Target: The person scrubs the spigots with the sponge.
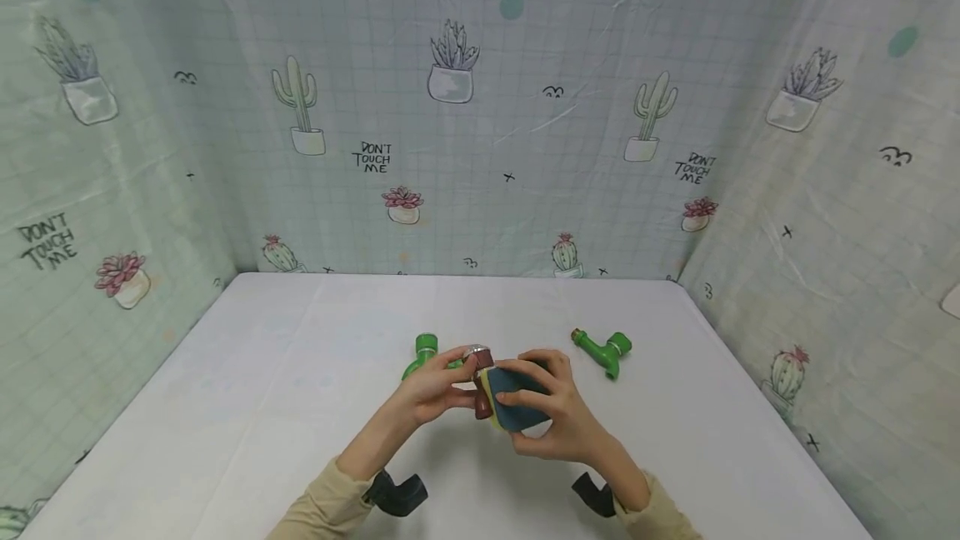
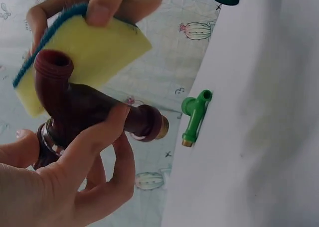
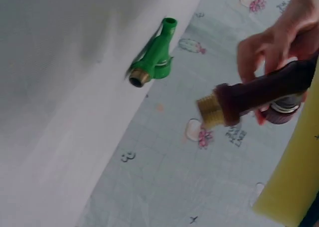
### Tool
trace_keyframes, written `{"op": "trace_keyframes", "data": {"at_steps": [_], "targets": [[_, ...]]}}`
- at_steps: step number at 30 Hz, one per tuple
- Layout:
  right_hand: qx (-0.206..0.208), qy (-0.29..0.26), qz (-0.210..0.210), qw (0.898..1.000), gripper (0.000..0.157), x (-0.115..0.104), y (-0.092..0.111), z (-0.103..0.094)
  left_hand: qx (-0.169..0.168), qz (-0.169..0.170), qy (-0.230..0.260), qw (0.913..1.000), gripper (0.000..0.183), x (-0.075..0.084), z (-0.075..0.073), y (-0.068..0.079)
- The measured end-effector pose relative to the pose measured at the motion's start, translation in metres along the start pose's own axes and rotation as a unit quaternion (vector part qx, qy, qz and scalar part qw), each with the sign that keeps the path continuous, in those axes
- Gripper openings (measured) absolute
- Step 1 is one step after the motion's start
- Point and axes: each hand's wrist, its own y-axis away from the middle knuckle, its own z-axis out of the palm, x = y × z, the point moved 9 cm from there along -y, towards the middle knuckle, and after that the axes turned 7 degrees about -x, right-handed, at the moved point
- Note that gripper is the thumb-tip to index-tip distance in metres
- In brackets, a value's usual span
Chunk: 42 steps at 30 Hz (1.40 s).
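Observation:
My left hand [image 1: 429,390] grips a dark red tap [image 2: 82,107] with a threaded brass end, raised over the table. In the left wrist view its spout opening points up, and the thumb and fingers wrap round the body. My right hand [image 1: 566,411] holds a sponge [image 1: 517,402], yellow with a blue scouring side. Its yellow face [image 2: 107,57] lies right at the tap, behind the spout in the left wrist view. The brass thread [image 3: 210,111] shows at the near end of the tap in the right wrist view.
Two green taps lie on the white table [image 1: 315,373]: one green tap [image 1: 426,345] just beyond my left hand, another green tap [image 1: 603,352] farther right. A cactus-print cloth [image 1: 510,132] hangs behind and at both sides. Dark bent pieces [image 1: 397,496] sit at both wrists.

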Motion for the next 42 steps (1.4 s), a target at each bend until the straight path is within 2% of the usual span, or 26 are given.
{"op": "trace_keyframes", "data": {"at_steps": [3, 8, 14, 18, 22, 29, 32, 36, 38, 42], "targets": [[-0.02, 0.005, -0.017, 1.0, 0.036, -0.007, -0.004, -0.001, -0.01, -0.017, -0.004, 0.9998, 0.058, -0.003, -0.001, 0.001], [-0.04, 0.01, -0.028, 0.999, 0.039, -0.01, -0.009, 0.0, -0.014, -0.01, -0.018, 0.9997, 0.058, -0.001, 0.0, 0.003], [-0.023, 0.046, -0.011, 0.999, 0.029, 0.002, -0.006, 0.003, -0.004, 0.012, -0.009, 0.9999, 0.058, 0.003, 0.002, 0.004], [-0.011, 0.067, 0.025, 0.997, 0.03, 0.018, 0.004, 0.005, 0.003, 0.027, 0.013, 0.9996, 0.062, 0.003, -0.001, 0.005], [-0.011, 0.078, 0.078, 0.994, 0.034, 0.04, 0.017, 0.006, -0.006, 0.041, 0.022, 0.9989, 0.061, 0.005, -0.002, 0.004], [-0.005, 0.12, 0.127, 0.985, 0.032, 0.065, 0.029, -0.005, -0.024, 0.043, 0.045, 0.9978, 0.048, 0.005, -0.008, 0.005], [0.003, 0.066, 0.147, 0.987, 0.034, 0.066, 0.026, -0.01, -0.041, 0.049, 0.025, 0.9976, 0.043, 0.006, -0.009, 0.007], [-0.029, -0.036, 0.147, 0.988, 0.038, 0.051, 0.01, -0.002, -0.048, 0.063, -0.033, 0.9963, 0.046, 0.009, -0.007, 0.007], [-0.05, -0.051, 0.14, 0.988, 0.036, 0.042, 0.002, 0.003, -0.037, 0.068, -0.064, 0.9949, 0.05, 0.011, -0.006, 0.007], [-0.068, -0.018, 0.138, 0.988, 0.033, 0.034, -0.005, 0.009, 0.002, 0.076, -0.102, 0.9919, 0.05, 0.014, -0.008, 0.008]]}}
